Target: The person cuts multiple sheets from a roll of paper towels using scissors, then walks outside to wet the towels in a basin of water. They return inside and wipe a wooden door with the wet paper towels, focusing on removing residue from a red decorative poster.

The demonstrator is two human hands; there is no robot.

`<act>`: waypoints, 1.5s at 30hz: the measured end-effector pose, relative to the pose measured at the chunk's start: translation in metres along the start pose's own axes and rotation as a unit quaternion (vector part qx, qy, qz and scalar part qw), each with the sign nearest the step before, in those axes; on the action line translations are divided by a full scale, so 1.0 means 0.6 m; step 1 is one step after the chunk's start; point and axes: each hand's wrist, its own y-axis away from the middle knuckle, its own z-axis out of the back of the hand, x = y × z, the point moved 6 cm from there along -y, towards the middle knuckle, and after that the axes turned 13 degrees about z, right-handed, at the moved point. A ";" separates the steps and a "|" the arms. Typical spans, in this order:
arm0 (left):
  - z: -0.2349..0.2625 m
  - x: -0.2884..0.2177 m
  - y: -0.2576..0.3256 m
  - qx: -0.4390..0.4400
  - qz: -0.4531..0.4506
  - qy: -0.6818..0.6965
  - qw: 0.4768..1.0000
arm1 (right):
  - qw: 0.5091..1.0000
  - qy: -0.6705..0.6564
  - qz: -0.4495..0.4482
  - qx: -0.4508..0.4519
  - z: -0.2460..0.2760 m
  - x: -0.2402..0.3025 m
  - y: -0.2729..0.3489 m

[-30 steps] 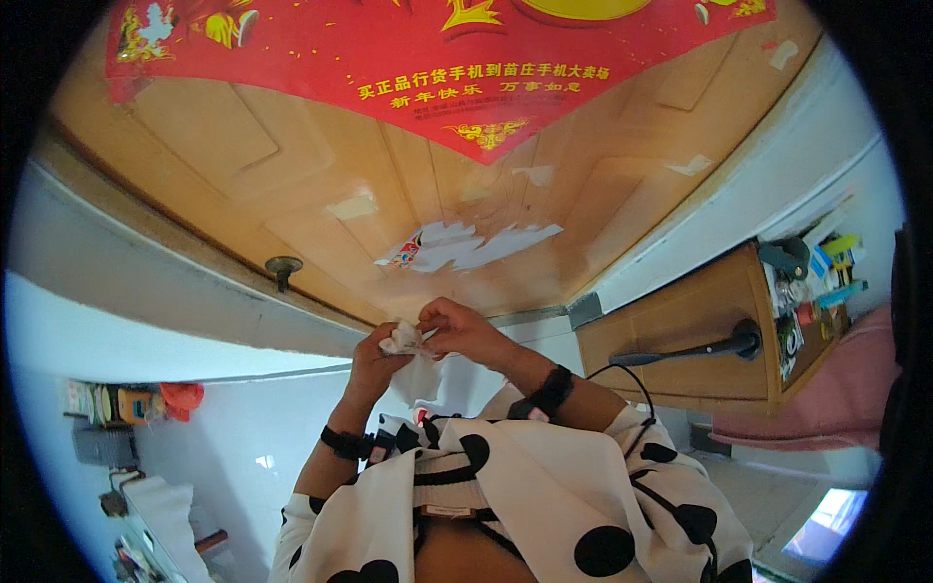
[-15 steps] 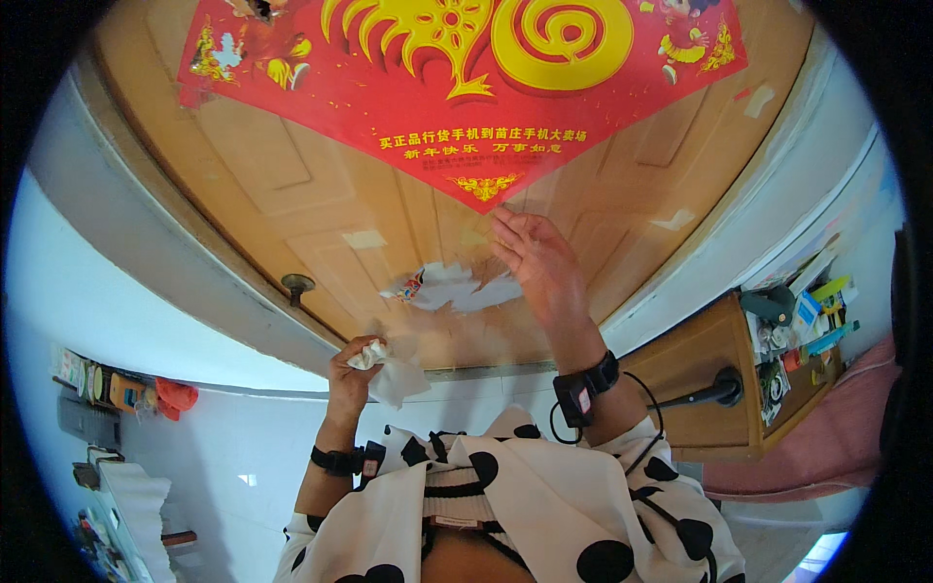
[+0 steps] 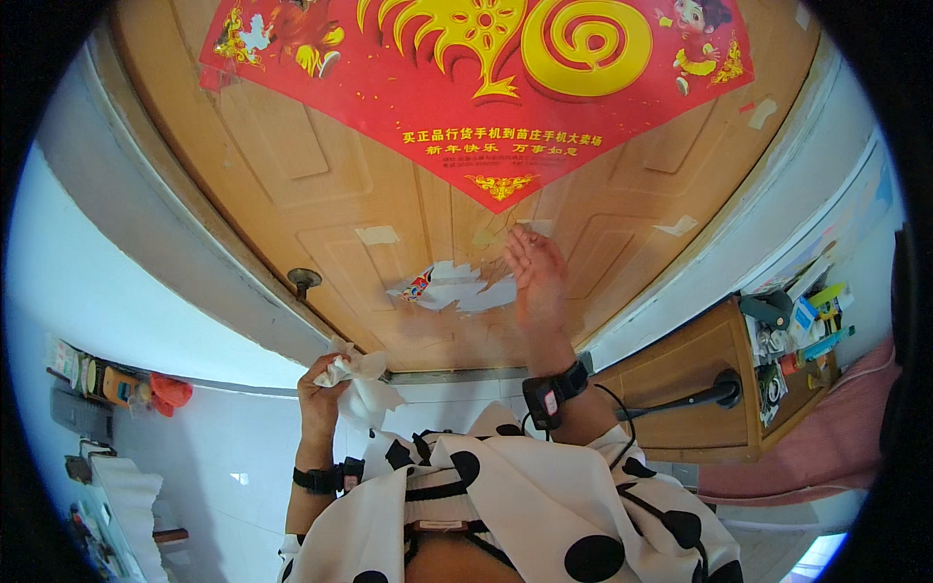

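R hand [image 3: 533, 282] flat on wooden door [image 3: 292, 185], fingers spread/extended, tips at torn white paper scraps [image 3: 457, 290] stuck mid-door; hand slightly blurred, pinching nothing that shows. L hand [image 3: 321, 389] lower left, near door bottom, fingers pressed together around crumpled white paper wad [image 3: 362, 381], soft, wrinkled, part hanging below fist.

Containers: wooden desk/shelf unit [image 3: 700, 389] at right, its far end packed w/ small bottles, pens, coloured bits [image 3: 792, 335], can't tell each. Black rod-like item [image 3: 695, 396] lies on desk front. Shelf at far left w/ orange + red items [image 3: 131, 386], too small to ID.

Around: big red diamond poster [image 3: 486, 87] w/ yellow rooster design, glossy, upper door, its lower tip just above R hand. Tape leftovers [image 3: 377, 235] on door panels, beige, flat. Round metal knob [image 3: 304, 280] left of scraps. White wall [image 3: 78, 272] left, white floor tiles [image 3: 214, 447] below. Black wrist devices on both wrists, R one [image 3: 549, 394] w/ cable. Polka-dot white/black top [image 3: 525, 505] at near edge. Pink fabric [image 3: 836, 437] far right.
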 end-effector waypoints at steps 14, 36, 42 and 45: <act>-0.006 -0.004 -0.019 0.025 0.021 -0.016 0.999 | 0.993 -0.082 0.068 0.044 -0.034 0.013 -0.005; -0.009 -0.010 -0.052 0.088 -0.020 -0.056 0.994 | 0.892 0.208 0.198 0.350 -0.224 0.106 0.012; 0.035 -0.008 -0.051 0.077 -0.029 -0.009 0.997 | 0.599 0.397 0.435 0.542 -0.437 0.172 0.030; 0.059 -0.018 -0.043 0.071 -0.035 0.031 0.996 | 0.501 0.424 0.486 0.577 -0.539 0.173 0.041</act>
